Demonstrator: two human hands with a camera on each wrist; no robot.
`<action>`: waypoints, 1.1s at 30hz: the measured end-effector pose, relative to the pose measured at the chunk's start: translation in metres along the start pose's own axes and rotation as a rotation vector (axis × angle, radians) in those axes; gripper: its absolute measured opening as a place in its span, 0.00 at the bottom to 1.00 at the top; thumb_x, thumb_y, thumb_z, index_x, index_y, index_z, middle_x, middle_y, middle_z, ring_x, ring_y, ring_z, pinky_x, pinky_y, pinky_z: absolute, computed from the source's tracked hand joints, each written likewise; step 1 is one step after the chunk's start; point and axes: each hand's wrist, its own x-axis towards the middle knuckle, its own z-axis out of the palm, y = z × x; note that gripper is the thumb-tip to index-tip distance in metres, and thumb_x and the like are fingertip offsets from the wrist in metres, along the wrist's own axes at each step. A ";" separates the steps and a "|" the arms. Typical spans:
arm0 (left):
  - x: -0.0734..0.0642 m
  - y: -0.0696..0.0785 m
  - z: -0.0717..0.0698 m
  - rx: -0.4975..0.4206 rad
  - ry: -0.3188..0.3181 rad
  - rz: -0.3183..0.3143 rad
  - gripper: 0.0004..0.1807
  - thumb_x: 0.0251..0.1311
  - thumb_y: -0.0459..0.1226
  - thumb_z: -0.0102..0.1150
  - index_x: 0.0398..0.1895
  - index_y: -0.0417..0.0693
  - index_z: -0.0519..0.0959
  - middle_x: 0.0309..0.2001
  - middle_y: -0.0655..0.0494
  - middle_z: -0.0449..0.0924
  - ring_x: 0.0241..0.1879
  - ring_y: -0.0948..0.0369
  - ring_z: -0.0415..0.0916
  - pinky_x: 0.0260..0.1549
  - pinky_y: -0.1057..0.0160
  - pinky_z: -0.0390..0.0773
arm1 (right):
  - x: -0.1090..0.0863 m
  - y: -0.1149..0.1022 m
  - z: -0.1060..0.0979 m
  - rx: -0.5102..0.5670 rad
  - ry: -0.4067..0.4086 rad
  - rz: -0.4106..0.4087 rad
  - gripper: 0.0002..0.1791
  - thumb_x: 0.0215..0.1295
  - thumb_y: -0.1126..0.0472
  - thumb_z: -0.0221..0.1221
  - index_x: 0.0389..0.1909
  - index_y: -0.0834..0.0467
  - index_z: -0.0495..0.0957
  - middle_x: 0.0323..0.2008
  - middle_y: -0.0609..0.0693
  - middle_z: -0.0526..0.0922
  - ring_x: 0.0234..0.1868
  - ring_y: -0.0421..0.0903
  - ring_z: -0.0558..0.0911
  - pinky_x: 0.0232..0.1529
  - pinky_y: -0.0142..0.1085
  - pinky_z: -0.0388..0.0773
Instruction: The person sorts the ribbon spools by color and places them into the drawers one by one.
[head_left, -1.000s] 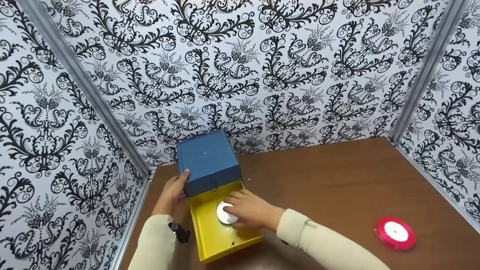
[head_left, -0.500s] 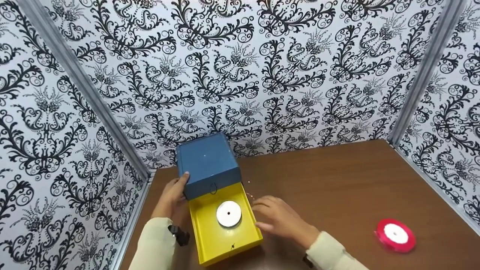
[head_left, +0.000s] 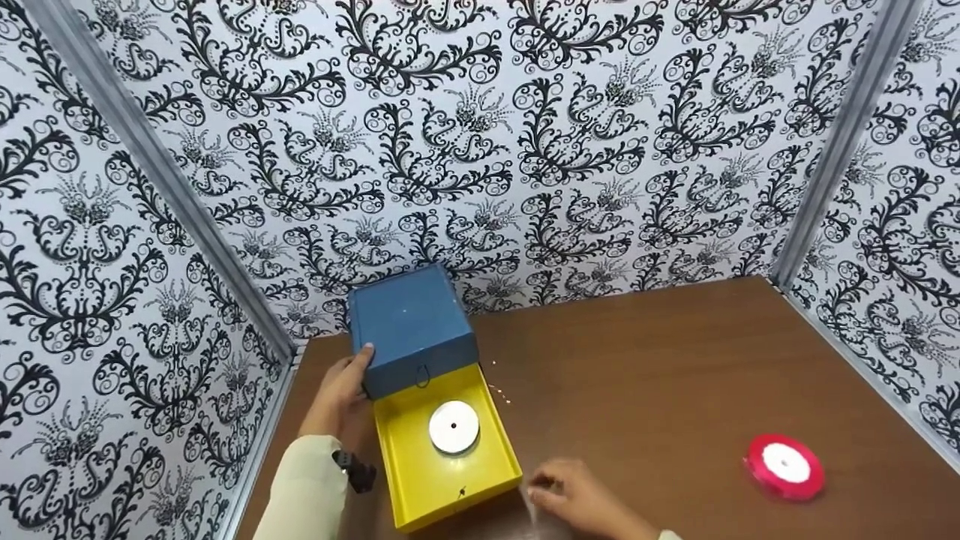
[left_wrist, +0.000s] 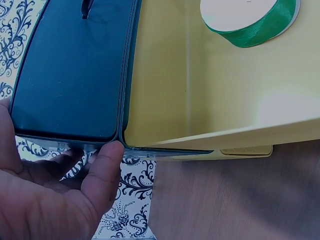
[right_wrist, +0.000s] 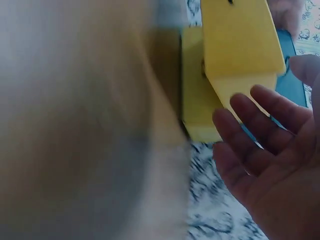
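My left hand [head_left: 339,390] grips the side of the blue part [head_left: 409,315] of a box, its thumb at the edge. In the left wrist view, the thumb [left_wrist: 104,172] touches the blue corner and the other fingers lie behind it. The box's yellow tray [head_left: 405,480] extends toward me, with a black knob on its front. Inside lies a ribbon spool [head_left: 454,425], white side up; the left wrist view shows its green ribbon [left_wrist: 265,27]. My right hand [head_left: 574,491], just right of the tray's front corner, holds nothing, its fingers loosely bent.
On the right of the brown table [head_left: 645,375] lies a spool of red ribbon [head_left: 784,465]. Patterned wall panels [head_left: 480,150] with grey metal posts enclose the back and sides. Tiny bright spots [head_left: 501,394] show beside the tray's right edge.
My right hand has let go of the green ribbon spool, left the tray, and moved right and toward me. The spool stays in the tray. My left hand keeps its grip.
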 end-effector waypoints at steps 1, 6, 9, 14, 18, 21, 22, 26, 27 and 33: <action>0.000 0.000 0.000 -0.010 -0.002 -0.005 0.43 0.73 0.58 0.44 0.73 0.28 0.56 0.67 0.27 0.60 0.64 0.38 0.66 0.62 0.44 0.69 | -0.002 -0.001 0.003 0.095 -0.047 0.059 0.04 0.67 0.62 0.63 0.37 0.59 0.83 0.34 0.42 0.82 0.36 0.35 0.78 0.38 0.32 0.79; -0.003 0.001 0.000 -0.081 -0.013 -0.038 0.44 0.73 0.58 0.45 0.74 0.31 0.54 0.67 0.29 0.63 0.64 0.39 0.66 0.64 0.43 0.66 | 0.001 -0.012 0.021 0.415 -0.189 0.333 0.12 0.72 0.59 0.57 0.45 0.64 0.82 0.36 0.45 0.82 0.37 0.37 0.78 0.40 0.30 0.76; -0.003 0.002 -0.001 -0.089 -0.022 -0.043 0.45 0.72 0.59 0.46 0.75 0.32 0.53 0.67 0.30 0.62 0.65 0.39 0.65 0.64 0.42 0.66 | 0.007 -0.019 0.034 0.529 -0.202 0.464 0.13 0.72 0.58 0.57 0.47 0.64 0.81 0.36 0.47 0.82 0.35 0.42 0.78 0.37 0.31 0.75; -0.003 0.002 -0.002 -0.113 -0.031 -0.045 0.46 0.72 0.59 0.47 0.76 0.32 0.51 0.67 0.30 0.63 0.65 0.39 0.65 0.64 0.42 0.66 | 0.017 -0.024 0.056 0.674 -0.194 0.593 0.15 0.72 0.57 0.57 0.47 0.66 0.81 0.37 0.53 0.85 0.36 0.46 0.81 0.38 0.34 0.78; -0.002 0.003 -0.003 -0.130 -0.038 -0.059 0.47 0.71 0.59 0.47 0.77 0.33 0.48 0.67 0.30 0.63 0.66 0.38 0.64 0.64 0.42 0.66 | 0.022 -0.020 0.069 0.729 -0.179 0.641 0.17 0.72 0.57 0.56 0.43 0.68 0.83 0.37 0.54 0.86 0.36 0.44 0.83 0.40 0.34 0.81; -0.002 0.004 -0.004 -0.119 -0.039 -0.064 0.48 0.71 0.60 0.47 0.77 0.33 0.47 0.67 0.30 0.63 0.66 0.39 0.64 0.65 0.43 0.64 | 0.024 -0.017 0.075 0.759 -0.179 0.675 0.16 0.72 0.57 0.56 0.42 0.68 0.83 0.36 0.52 0.86 0.34 0.42 0.83 0.38 0.33 0.81; -0.003 0.004 -0.003 -0.117 -0.037 -0.059 0.48 0.71 0.60 0.47 0.77 0.33 0.47 0.67 0.30 0.63 0.66 0.39 0.64 0.65 0.43 0.64 | 0.025 -0.017 0.077 0.772 -0.182 0.683 0.16 0.72 0.57 0.56 0.42 0.67 0.83 0.36 0.52 0.86 0.34 0.42 0.83 0.37 0.33 0.81; -0.005 0.007 -0.002 -0.128 -0.039 -0.045 0.50 0.71 0.60 0.47 0.77 0.31 0.46 0.67 0.30 0.64 0.65 0.40 0.66 0.66 0.44 0.64 | 0.027 -0.015 0.086 0.826 -0.200 0.688 0.16 0.72 0.56 0.56 0.44 0.66 0.83 0.39 0.52 0.86 0.37 0.42 0.84 0.41 0.36 0.82; -0.005 0.006 -0.002 -0.130 -0.042 -0.045 0.50 0.71 0.60 0.47 0.77 0.31 0.46 0.67 0.30 0.63 0.65 0.40 0.66 0.66 0.44 0.64 | 0.027 -0.014 0.088 0.858 -0.212 0.694 0.16 0.72 0.56 0.56 0.45 0.65 0.83 0.41 0.52 0.86 0.39 0.43 0.84 0.43 0.37 0.82; -0.005 0.002 -0.001 -0.073 -0.013 -0.045 0.46 0.71 0.60 0.47 0.75 0.33 0.53 0.67 0.30 0.64 0.64 0.41 0.67 0.65 0.45 0.66 | 0.022 -0.013 0.095 1.029 -0.276 0.715 0.16 0.71 0.59 0.57 0.53 0.65 0.80 0.47 0.54 0.85 0.46 0.46 0.84 0.49 0.40 0.81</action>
